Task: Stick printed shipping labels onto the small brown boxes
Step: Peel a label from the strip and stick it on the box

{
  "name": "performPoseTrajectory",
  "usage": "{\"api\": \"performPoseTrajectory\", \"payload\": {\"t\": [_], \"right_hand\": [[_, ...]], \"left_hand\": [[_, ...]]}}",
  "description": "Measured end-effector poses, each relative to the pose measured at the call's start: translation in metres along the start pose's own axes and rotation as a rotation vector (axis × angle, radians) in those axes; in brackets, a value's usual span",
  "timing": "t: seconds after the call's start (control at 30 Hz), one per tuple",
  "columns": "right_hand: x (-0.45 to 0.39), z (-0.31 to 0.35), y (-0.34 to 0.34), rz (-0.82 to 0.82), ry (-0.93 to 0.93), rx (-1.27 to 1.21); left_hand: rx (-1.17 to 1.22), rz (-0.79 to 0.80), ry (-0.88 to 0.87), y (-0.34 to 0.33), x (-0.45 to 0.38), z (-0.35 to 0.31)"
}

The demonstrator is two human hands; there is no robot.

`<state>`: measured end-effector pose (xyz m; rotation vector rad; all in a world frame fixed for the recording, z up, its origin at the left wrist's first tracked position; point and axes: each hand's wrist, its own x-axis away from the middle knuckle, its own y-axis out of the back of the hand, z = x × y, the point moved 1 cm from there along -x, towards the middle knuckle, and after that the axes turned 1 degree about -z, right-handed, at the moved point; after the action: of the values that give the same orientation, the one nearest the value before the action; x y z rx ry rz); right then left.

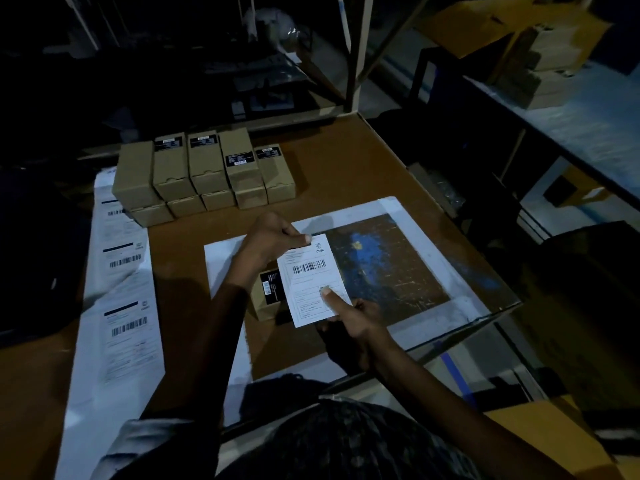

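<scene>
The left hand (268, 239) pinches the far corner of a printed label (311, 278) between thumb and curled fingers. The right hand (353, 320) grips the near corner, its thumb lying flat on the printed face and the other fingers hidden beneath. Between the two hands the label is held taut, its long axis running from far-left to near-right, printed side up and barcode across the middle.

Directly below the label, and a little to its left, a small brown box (268, 296) sits on the worktop near the left edge of the white-bordered mat (415, 237). Only its left part, with a black sticker, shows; the label covers the rest. Whether the label already touches the box cannot be told. The box's long axis seems to run roughly parallel to the label's, so the coming move looks like a straight lowering with a slight shift left. The left hand is nearer the box.

Toward the far left corner of the worktop stands a stack of boxes (204, 174), well apart from the hands. A strip of labels (124, 289) runs along the left edge.
</scene>
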<state>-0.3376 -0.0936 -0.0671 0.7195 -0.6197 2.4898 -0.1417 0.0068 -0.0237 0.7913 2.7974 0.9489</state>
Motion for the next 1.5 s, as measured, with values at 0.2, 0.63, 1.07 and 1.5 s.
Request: {"api": "performPoseTrajectory", "payload": {"t": [0.2,0.63,1.07,1.5], "right_hand": [[-0.003,-0.004,0.003,-0.059,-0.01,-0.006],[0.001,-0.002,0.001,-0.078,0.089,-0.135],[0.0,-0.01,-0.006,-0.153,0.126,-0.115],[0.001,-0.003,-0.006,-0.254,0.111,-0.02]], "left_hand": [[0.108,0.022,0.054,-0.012,0.001,0.006],[0.163,0.041,0.098,-0.013,-0.007,0.015],[0.201,0.064,0.075,-0.012,-0.009,0.017],[0.204,0.07,0.119,-0.012,-0.012,0.016]]}}
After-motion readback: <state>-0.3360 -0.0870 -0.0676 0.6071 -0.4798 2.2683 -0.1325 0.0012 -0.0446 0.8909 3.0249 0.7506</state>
